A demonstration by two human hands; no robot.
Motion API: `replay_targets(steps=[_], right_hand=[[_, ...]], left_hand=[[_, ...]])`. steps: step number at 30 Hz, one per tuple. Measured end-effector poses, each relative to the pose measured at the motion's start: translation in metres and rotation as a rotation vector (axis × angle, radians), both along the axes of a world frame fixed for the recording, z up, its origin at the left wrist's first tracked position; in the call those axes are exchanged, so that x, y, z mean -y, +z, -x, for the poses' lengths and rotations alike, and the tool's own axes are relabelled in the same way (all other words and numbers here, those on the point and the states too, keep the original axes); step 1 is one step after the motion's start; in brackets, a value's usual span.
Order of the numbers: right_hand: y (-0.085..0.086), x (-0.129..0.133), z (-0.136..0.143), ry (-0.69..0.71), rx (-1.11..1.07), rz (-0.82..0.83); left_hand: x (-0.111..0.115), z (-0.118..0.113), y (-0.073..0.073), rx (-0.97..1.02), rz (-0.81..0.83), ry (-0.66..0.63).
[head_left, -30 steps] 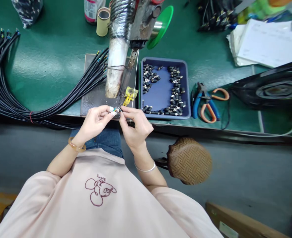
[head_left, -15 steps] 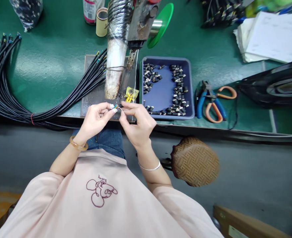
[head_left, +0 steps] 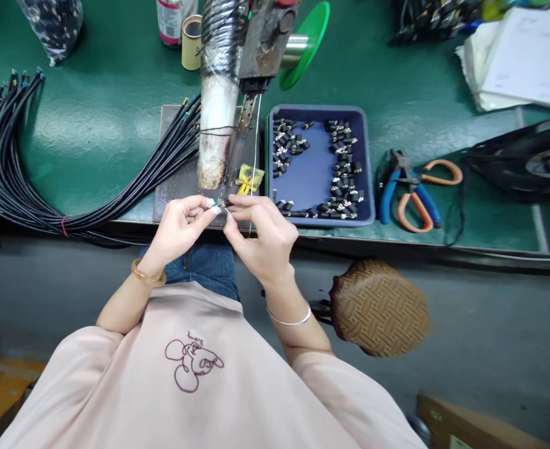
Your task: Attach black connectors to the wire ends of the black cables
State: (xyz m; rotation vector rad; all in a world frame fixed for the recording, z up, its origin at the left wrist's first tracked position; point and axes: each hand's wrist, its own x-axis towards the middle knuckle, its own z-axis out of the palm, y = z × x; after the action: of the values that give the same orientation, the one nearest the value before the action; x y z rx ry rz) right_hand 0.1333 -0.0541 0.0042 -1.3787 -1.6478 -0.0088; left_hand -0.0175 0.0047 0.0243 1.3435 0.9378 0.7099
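Note:
My left hand point(head_left: 184, 226) is closed, thumb and forefinger pinching thin coloured wires point(head_left: 217, 203); blue and yellow show at the fingertips. Right beside it, my right hand point(head_left: 263, 232) is also closed in a pinch. A thin pale strand and a small dark bit show at its fingertips, but what it holds is too small to name. Both hands meet at the table edge, just below the soldering machine's metal guide point(head_left: 243, 128) and white-wrapped tube point(head_left: 214, 149). Behind the fingers lies a yellow sponge point(head_left: 250, 176) with yellow pins on it.
A bundle of black cables point(head_left: 101, 209) curves along the left. To the right are a blue tray point(head_left: 303, 168) of small black connectors, pliers point(head_left: 399, 181) and scissor-like orange handles point(head_left: 415, 212). A green spool point(head_left: 319, 37) stands behind. A woven-patterned stool point(head_left: 380, 308) is at the lower right.
The view has shifted slightly, so the tray, pliers and stool sit a little further right. Both hands keep their pinch at nearly the same spot.

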Motion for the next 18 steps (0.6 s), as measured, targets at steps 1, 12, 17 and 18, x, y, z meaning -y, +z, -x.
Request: replay_targets(steps=[1,12,17,18], right_hand=[[-0.0008,0.0001,0.0000,0.000,0.015,-0.006],[0.0015,0.0044,0.0007,-0.034,0.046,-0.053],[0.0014,0.0060,0.0012,-0.034,0.050,-0.043],[0.0009,0.0060,0.0013,-0.032,0.055,-0.054]], left_hand=[[0.0004,0.0002,0.0000,-0.001,0.007,0.000],[0.0067,0.0041,-0.0055,-0.059,-0.101,-0.029],[0.0089,0.0074,-0.0054,-0.086,-0.169,-0.065],[0.0081,0.0081,-0.0050,-0.079,-0.177,-0.080]])
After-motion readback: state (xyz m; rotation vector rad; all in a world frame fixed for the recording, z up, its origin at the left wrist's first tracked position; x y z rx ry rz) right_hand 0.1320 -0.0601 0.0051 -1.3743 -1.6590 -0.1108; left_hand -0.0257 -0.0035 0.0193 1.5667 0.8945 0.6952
